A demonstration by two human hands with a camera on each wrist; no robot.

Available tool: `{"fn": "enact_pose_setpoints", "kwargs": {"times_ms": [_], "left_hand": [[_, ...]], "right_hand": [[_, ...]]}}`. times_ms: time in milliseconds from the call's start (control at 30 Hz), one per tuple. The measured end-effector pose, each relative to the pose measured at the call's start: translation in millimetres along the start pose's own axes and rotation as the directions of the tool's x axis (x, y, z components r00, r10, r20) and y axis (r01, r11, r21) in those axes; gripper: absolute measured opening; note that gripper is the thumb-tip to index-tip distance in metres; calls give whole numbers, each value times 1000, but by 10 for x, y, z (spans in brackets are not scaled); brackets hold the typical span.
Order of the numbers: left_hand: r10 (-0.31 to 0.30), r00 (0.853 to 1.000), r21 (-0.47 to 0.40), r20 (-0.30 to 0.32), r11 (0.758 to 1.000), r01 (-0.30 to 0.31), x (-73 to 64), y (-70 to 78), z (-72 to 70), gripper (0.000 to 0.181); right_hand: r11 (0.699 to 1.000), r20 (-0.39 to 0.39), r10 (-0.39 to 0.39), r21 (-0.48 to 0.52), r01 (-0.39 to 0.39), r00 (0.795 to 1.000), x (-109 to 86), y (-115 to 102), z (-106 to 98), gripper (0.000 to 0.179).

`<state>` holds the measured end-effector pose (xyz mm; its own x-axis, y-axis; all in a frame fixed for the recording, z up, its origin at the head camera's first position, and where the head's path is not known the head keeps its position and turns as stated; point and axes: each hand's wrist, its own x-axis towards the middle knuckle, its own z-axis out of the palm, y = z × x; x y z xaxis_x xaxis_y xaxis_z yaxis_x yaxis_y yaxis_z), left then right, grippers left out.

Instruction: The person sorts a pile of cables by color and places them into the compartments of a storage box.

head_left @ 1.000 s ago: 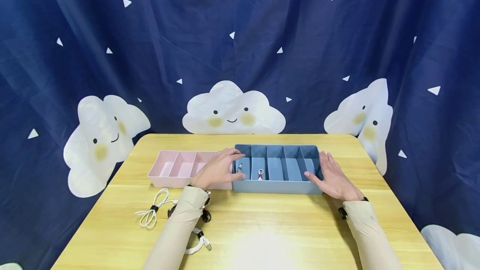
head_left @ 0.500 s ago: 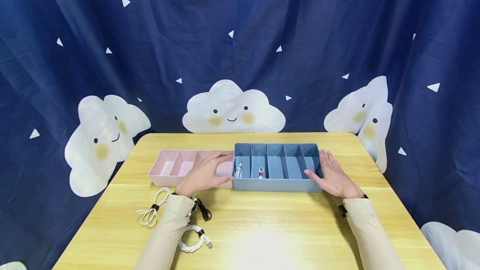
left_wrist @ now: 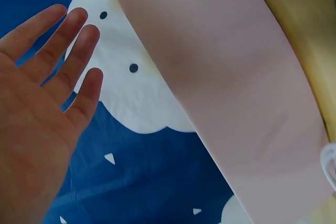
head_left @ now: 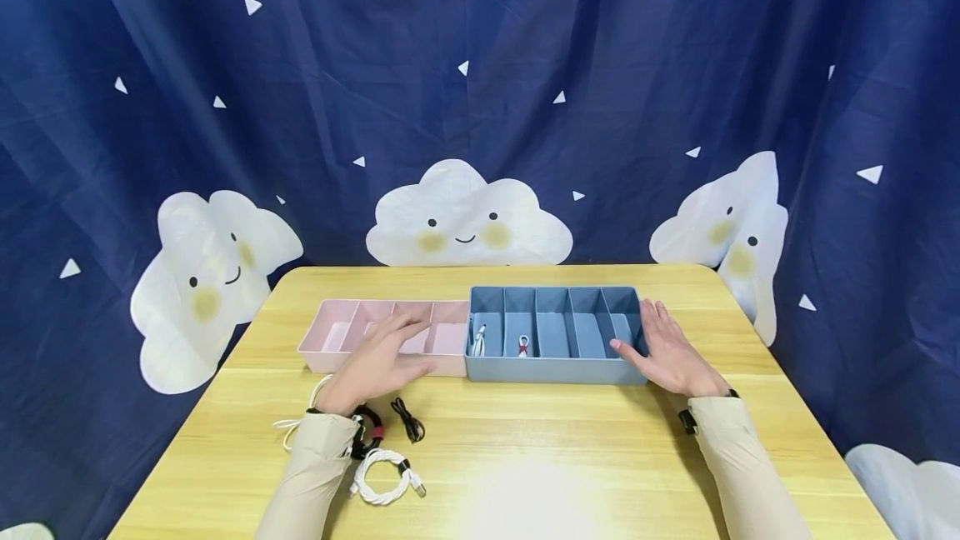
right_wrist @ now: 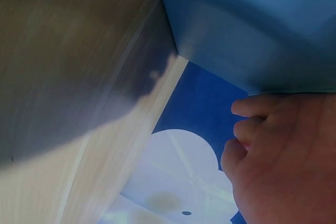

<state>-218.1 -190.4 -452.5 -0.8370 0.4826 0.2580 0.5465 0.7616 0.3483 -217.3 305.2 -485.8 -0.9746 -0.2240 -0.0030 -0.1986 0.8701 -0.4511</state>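
Observation:
My left hand (head_left: 373, 367) hovers over the front of the pink divided organizer box (head_left: 450, 363), fingers spread, holding nothing. In the left wrist view its extended fingers (left_wrist: 79, 51) are apart from the pink box wall. My right hand (head_left: 671, 357) rests at the right end of the blue divided organizer box (head_left: 555, 370). Its fingers lie straight along the outer end wall, and the thumb reaches over the front corner. A white cable (head_left: 478, 342) lies in the leftmost blue compartment. Beside it, a small white cable with a red tie (head_left: 523, 346) occupies the second.
On the table (head_left: 570, 432), near my left forearm, lie a coiled white cable (head_left: 382, 498) with a black tie, a black cable with a red tie (head_left: 377, 433), and a small black cable (head_left: 408, 422). Another white cable (head_left: 287, 425) is partly hidden behind my left wrist.
My left hand has left the blue box's left end and moved left over the pink box, uncovering pink compartments and the cables on the table. My right hand stays in place.

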Motion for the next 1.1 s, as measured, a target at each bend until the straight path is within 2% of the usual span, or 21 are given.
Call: {"fn": "enact_pose_setpoints", "kwargs": {"times_ms": [367,700,1100], "left_hand": [[-27,999,35,-35,999,28,-262,-137,-69,68],[-79,996,48,-30,996,81,-505,-161,-25,69],[-68,995,90,-78,993,75,-741,-225,118,69]], "right_hand": [[1000,2,5,2,-5,1000,2,27,-3,106],[1000,4,2,2,-2,1000,4,13,7,106],[1000,5,9,-1,-9,1000,15,7,-9,106]]}}
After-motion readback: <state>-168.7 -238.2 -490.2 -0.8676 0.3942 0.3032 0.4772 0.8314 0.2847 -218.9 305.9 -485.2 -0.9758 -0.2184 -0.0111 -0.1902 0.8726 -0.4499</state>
